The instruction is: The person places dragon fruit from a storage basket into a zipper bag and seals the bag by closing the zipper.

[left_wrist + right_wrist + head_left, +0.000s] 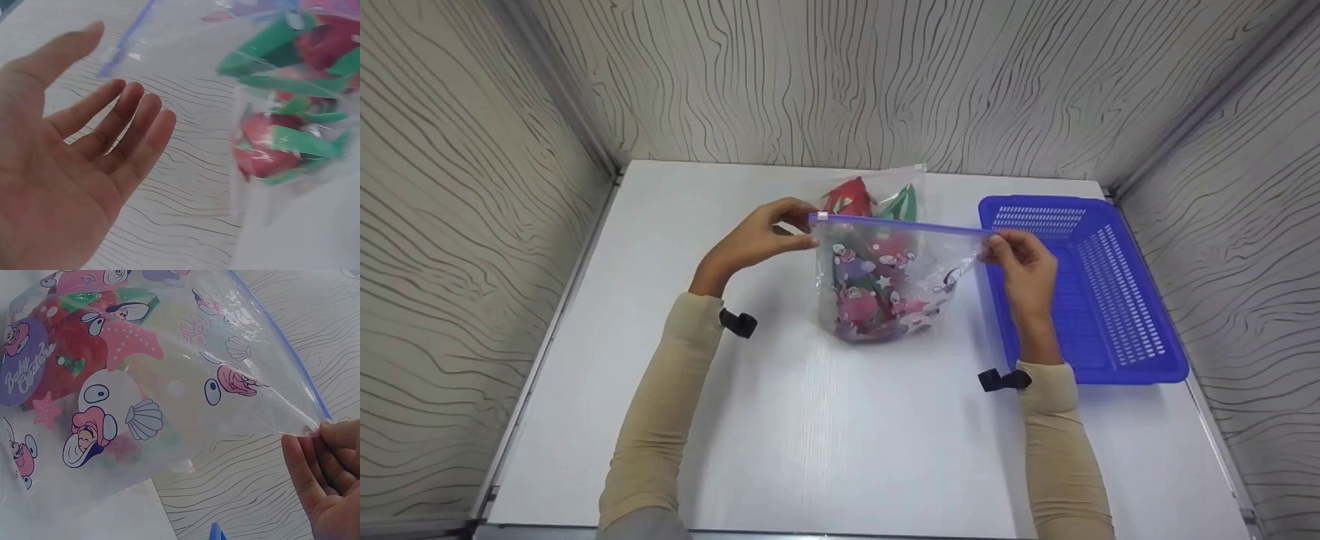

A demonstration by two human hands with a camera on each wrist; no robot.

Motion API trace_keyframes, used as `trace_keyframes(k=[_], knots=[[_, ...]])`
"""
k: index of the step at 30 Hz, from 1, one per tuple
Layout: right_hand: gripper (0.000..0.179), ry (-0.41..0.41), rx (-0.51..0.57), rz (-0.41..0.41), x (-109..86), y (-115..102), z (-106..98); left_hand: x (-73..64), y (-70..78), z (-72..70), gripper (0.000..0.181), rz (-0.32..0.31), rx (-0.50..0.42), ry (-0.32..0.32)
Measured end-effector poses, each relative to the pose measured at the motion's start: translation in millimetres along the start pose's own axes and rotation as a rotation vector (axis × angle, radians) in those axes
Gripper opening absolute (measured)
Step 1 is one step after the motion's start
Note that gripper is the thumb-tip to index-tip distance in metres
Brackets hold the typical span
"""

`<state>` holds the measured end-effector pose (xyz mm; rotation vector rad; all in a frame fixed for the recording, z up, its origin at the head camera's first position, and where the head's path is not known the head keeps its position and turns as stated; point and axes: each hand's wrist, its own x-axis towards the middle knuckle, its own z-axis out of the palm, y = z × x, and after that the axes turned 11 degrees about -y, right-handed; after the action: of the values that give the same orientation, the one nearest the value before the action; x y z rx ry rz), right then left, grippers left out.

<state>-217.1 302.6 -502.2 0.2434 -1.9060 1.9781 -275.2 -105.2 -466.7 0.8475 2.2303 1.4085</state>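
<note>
A clear zip bag (pixel 937 255) printed with pink and purple cartoon figures hangs upright over the table, its purple seal strip along the top. Red and green things (pixel 73 354) show through it; their kind is unclear. My right hand (pixel 1024 270) pinches the bag's right top corner between thumb and fingers. At the left top corner sits a white slider (pixel 823 216). My left hand (pixel 761 236) is beside that corner, thumb apart from the nearly straight fingers; the left wrist view shows nothing gripped in it.
Behind the printed bag stands another clear bag (pixel 919 180) with red and green contents. A blue plastic basket (pixel 1174 367) is on the table's right side, partly behind my right hand. Wood-patterned panels (pixel 855 82) enclose the white table (pixel 840 450) at the back and sides.
</note>
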Motion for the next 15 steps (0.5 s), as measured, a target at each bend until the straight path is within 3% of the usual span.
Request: trace_keyframes(k=[3,8,12,15], knots=[[0.006,-0.005,0.005,0.001,-0.9,-0.3,-1.2,-7.6,-28.0,24.1,0.071,-0.034,-0.094,-0.012],[0.005,0.001,0.031,0.004,-2.9,1.6,-3.0,-12.7,-69.4,79.7,0.099,-0.114,-0.207,-0.064],[0.006,-0.007,0.037,0.001,-6.3,4.5,-1.7,-13.7,-84.2,116.2,0.119,-0.226,-0.21,-0.092],[0.009,-0.027,0.033,0.017,-12.4,7.9,0.1,-11.2,-90.7,133.1,0.126,-0.241,-0.217,-0.058]])
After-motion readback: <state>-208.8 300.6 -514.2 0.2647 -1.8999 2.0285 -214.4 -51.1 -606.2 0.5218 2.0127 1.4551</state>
